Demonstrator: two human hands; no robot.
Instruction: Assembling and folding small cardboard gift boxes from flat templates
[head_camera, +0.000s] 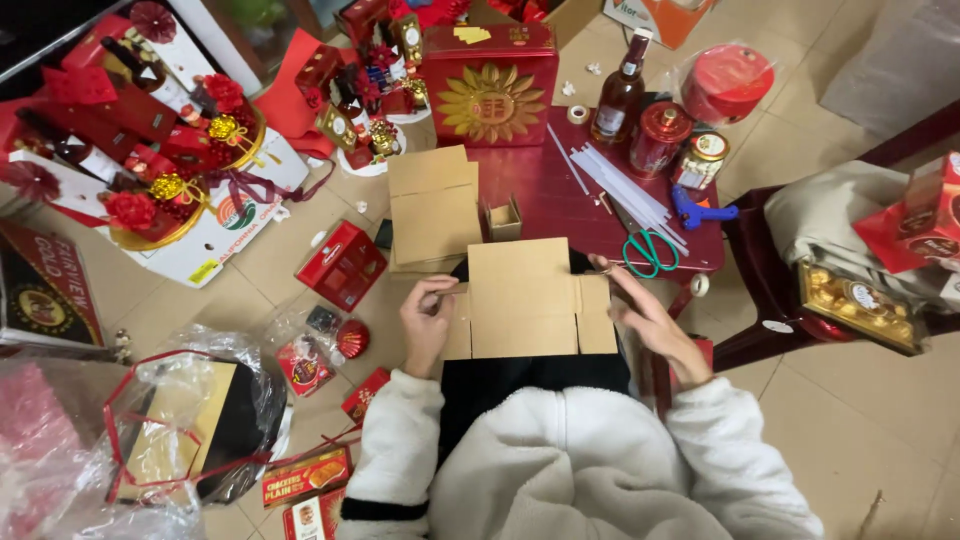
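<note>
A flat brown cardboard piece (522, 298) with side flaps lies on my lap. My left hand (427, 322) grips its left flap, fingers curled over the edge. My right hand (650, 318) holds its right flap, fingers stretched along the upper right corner. Both of my sleeves are white and fluffy. Just beyond the piece, larger folded cardboard sheets (434, 208) and a small open cardboard box (504, 218) rest on a low dark red table (560, 195).
On the table lie green-handled scissors (650, 252), white sticks (622, 185), a blue glue gun (700, 211), a brown bottle (620, 95), jars and a red sunflower box (490, 85). Red gift baskets (165, 150) and packets crowd the floor at left; a chocolate box (858, 305) lies right.
</note>
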